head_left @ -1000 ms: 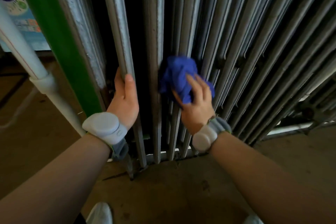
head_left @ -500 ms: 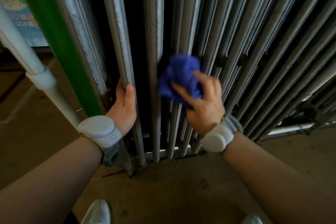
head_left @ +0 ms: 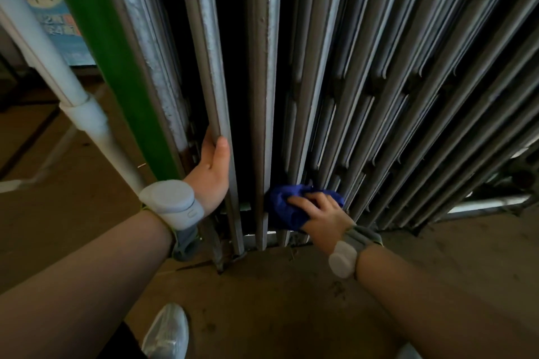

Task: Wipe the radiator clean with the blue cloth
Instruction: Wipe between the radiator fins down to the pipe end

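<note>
- While the left hand grips one grey metal column of the ribbed cast radiator, its thumb lies up the column's front and its fingers curl behind, out of sight.
- Low on the radiator, the right hand presses the crumpled blue cloth against the column bottoms, fingers bent over the wad and holding it.
- Each wrist carries a pale grey band with a round pod.
- A green painted post and a white plastic pipe stand left of the radiator.
- A light grey shoe rests on the brown floor.
</note>
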`<state>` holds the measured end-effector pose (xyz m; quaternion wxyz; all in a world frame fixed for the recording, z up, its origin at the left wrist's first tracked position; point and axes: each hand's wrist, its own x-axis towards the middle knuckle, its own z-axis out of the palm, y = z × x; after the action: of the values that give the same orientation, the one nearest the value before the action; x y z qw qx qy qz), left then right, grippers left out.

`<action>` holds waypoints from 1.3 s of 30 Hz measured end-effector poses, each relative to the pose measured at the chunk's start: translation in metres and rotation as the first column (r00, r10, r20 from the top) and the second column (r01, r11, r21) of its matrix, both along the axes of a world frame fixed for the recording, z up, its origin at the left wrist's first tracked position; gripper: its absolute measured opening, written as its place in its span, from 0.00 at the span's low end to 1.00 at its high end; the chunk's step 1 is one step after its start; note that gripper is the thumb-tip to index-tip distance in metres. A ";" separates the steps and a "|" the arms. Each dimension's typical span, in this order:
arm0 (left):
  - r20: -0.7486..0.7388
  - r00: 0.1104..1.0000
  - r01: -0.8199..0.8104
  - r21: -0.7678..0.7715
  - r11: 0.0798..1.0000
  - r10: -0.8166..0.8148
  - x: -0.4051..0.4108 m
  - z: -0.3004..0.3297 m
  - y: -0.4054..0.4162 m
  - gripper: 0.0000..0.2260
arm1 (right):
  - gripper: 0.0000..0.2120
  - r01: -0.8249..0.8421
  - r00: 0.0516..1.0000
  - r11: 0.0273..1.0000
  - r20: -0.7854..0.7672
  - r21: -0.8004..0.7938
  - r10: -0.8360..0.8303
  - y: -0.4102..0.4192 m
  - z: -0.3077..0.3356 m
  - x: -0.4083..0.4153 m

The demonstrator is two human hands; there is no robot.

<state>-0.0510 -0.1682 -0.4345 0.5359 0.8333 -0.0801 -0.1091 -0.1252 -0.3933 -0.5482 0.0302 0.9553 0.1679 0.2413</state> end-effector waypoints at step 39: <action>0.010 1.000 -0.004 0.101 0.995 0.003 0.009 -0.011 0.005 0.29 | 0.20 -0.037 0.734 0.942 -0.648 -0.334 -0.201 0.006 -0.083 0.001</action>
<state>-0.0423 -0.1632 -0.4452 0.4930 0.8600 -0.0757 -0.1079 -0.1237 -0.3871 -0.6313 0.1351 0.9654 0.1618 -0.1533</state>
